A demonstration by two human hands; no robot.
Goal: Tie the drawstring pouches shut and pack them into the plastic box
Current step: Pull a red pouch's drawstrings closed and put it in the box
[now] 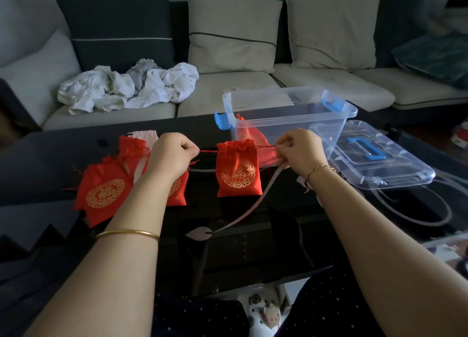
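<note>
head view: the red drawstring pouch [238,169], printed with a gold roundel, hangs upright between the two hands over the black counter [278,248], just in front of the clear plastic box [304,126]. its mouth is already puckered. whether its bottom edge touches the counter cannot be told. the left hand [174,154] is curled and pinches the left cord [207,151]. the right hand [298,149] pinches the right cord [266,147]. both cords run out taut and level from the neck.

the pouch looks like thin satin: light, limp and a little slick, so it will likely sag and slide if taken by the body. the cords close to the neck seem the surest place to hold it, and the gathered neck would do for lifting it into the box.

one red pouch [253,139] already lies inside the box. more loose pouches [103,195] lie overlapping under the left forearm. the box lid [379,159] with its blue handle lies flat beside the box on the right. behind the counter stands a sofa with a heap of white laundry [126,88].
</note>
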